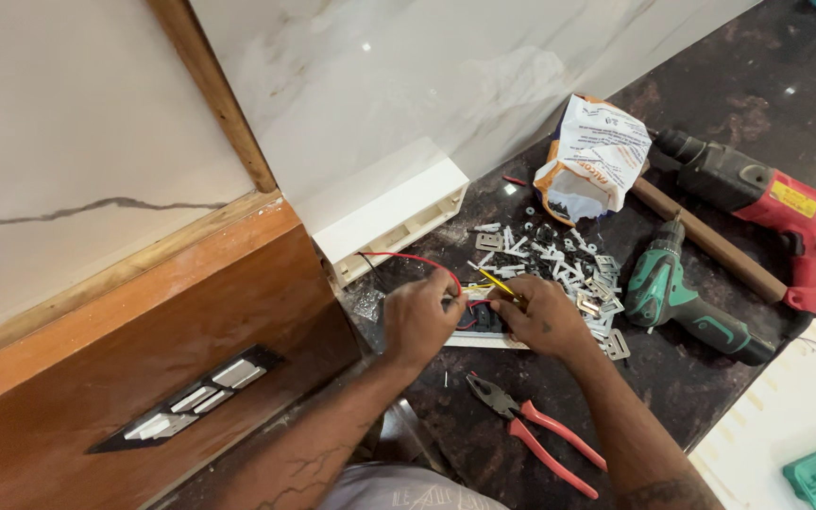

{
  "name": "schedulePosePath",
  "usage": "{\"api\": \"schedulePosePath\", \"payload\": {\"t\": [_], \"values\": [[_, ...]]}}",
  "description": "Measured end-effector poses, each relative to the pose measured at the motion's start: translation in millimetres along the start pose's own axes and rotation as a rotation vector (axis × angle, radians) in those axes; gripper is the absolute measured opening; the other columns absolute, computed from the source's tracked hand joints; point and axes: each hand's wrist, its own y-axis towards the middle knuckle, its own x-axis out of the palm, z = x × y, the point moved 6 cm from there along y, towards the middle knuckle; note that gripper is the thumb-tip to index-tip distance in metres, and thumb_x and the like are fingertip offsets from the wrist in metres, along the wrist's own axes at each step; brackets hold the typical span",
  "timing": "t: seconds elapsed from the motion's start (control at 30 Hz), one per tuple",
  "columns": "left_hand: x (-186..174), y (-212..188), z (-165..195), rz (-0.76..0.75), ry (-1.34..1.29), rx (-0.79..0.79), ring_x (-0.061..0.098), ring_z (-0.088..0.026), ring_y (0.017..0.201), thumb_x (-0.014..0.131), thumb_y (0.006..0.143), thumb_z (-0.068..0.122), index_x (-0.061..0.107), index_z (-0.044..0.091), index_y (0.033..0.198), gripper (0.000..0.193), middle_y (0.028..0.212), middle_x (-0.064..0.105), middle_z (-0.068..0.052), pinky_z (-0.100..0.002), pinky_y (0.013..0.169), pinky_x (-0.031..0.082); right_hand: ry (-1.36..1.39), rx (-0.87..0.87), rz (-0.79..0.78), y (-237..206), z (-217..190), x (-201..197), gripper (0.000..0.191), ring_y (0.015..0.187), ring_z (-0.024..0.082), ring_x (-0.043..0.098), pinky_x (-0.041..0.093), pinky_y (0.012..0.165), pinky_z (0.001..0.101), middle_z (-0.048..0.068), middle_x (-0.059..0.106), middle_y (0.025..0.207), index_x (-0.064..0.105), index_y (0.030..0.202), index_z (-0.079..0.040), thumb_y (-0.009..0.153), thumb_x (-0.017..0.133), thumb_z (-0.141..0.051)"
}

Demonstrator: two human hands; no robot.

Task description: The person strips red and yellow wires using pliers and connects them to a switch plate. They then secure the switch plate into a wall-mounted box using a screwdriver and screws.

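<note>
My left hand (419, 317) and my right hand (542, 315) meet over a white switch plate (484, 332) lying on the dark stone counter (729, 76). The left hand's fingers pinch a red wire (410, 257) that arcs back toward a white plastic box (399, 215) against the wall. My right hand grips a yellow-handled screwdriver (498, 281), its tip pointing down at the plate between my two hands. Black wire shows under my fingers.
Red-handled pliers (533, 430) lie near my right forearm. A pile of small metal clips and screws (559, 260) spreads behind my hands, beside an open paper bag (597, 151). A green cordless drill (677, 293), a wooden handle (705, 241) and a red hammer drill (757, 198) lie to the right.
</note>
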Motion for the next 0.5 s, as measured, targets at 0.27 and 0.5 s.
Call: {"api": "schedulePosePath", "payload": {"t": [0.27, 0.5], "values": [[-6.9, -38.3, 9.3, 0.324, -0.062, 0.061, 0.067, -0.026, 0.059, 0.084, 0.08, 0.022, 0.063, 0.012, 0.078, 0.023, 0.066, 0.069, -0.007, -0.042, 0.058, 0.05, 0.003, -0.218, 0.139, -2.1, 0.9, 7.1, 0.016, 0.081, 0.032, 0.068, 0.051, 0.072, 0.0426, 0.015, 0.068, 0.085, 0.074, 0.097, -0.004, 0.088, 0.071, -0.017], [-8.7, -37.8, 12.2, 0.395, -0.083, -0.015, 0.065, -0.025, 0.054, 0.086, 0.08, 0.022, 0.063, 0.013, 0.074, 0.026, 0.061, 0.066, -0.006, -0.042, 0.053, 0.049, 0.039, -0.155, 0.172, -1.9, 6.9, 12.0, 0.017, 0.079, 0.03, 0.067, 0.051, 0.071, 0.0422, 0.015, 0.068, 0.085, 0.073, 0.1, -0.003, 0.089, 0.07, -0.016]]}}
